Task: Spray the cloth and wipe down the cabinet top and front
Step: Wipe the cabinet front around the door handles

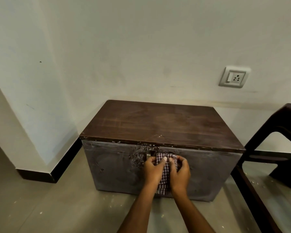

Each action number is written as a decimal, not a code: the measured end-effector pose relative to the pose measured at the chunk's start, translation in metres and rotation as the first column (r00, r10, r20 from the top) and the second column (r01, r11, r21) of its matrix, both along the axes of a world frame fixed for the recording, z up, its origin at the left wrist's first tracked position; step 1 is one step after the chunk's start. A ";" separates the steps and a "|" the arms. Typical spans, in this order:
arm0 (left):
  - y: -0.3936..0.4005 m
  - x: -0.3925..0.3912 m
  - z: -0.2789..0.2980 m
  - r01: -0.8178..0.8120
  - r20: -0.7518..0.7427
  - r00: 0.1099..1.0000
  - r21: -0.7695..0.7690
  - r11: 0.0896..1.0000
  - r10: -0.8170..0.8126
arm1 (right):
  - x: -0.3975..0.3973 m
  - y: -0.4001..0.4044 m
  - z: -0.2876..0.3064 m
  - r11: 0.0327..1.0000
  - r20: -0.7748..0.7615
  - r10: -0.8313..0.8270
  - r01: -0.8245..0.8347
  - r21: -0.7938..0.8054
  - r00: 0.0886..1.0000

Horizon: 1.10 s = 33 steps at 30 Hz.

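A low dark-brown wooden cabinet (160,125) stands against the wall, with a worn top and a dusty, smeared front (114,167). A red-and-white checked cloth (165,174) hangs folded in front of the cabinet's middle, near a small metal handle (148,156). My left hand (154,170) grips the cloth's left side and my right hand (180,172) grips its right side, thumbs on top. No spray bottle is in view.
A dark wooden chair or bench frame (275,148) stands close to the cabinet's right. A wall corner with black skirting (57,167) juts out at the left. A socket and switch (233,77) sit on the wall above. The grey floor (57,207) carries scattered specks.
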<state>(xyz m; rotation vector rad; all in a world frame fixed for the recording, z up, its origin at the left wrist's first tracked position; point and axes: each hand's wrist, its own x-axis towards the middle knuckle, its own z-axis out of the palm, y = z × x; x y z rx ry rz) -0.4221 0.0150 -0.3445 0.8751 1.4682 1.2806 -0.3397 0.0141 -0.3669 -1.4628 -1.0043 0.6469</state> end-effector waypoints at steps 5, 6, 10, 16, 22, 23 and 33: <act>-0.011 0.003 -0.015 0.032 -0.039 0.999 0.078 0.996 -0.029 | -0.001 -0.010 -0.018 0.998 0.031 -0.007 0.006 0.061 1.000; -0.012 0.004 -0.017 0.031 -0.030 0.999 0.086 0.996 -0.029 | -0.002 -0.011 -0.021 0.997 0.046 -0.009 0.006 0.077 0.999; -0.013 0.003 -0.029 0.032 -0.011 0.999 0.092 0.995 -0.031 | -0.005 -0.013 -0.033 0.995 0.073 -0.009 0.002 0.098 0.997; -0.015 0.003 -0.043 0.037 -0.103 0.994 0.015 0.999 -0.035 | -0.007 -0.015 -0.052 1.000 0.085 0.023 -0.023 0.001 0.996; -0.005 0.009 -0.042 -0.035 -0.119 0.993 -0.093 0.995 0.024 | -0.009 -0.001 -0.057 0.987 0.091 -0.019 0.033 -0.157 0.996; -0.004 0.010 -0.043 -0.047 -0.103 0.994 -0.129 0.991 0.034 | -0.011 0.000 -0.058 0.980 0.085 -0.028 0.045 -0.194 0.996; -0.024 0.019 -0.016 -0.040 -0.053 0.998 -0.211 0.977 0.030 | 0.014 -0.024 -0.017 0.929 -0.106 0.023 -0.061 -0.366 0.994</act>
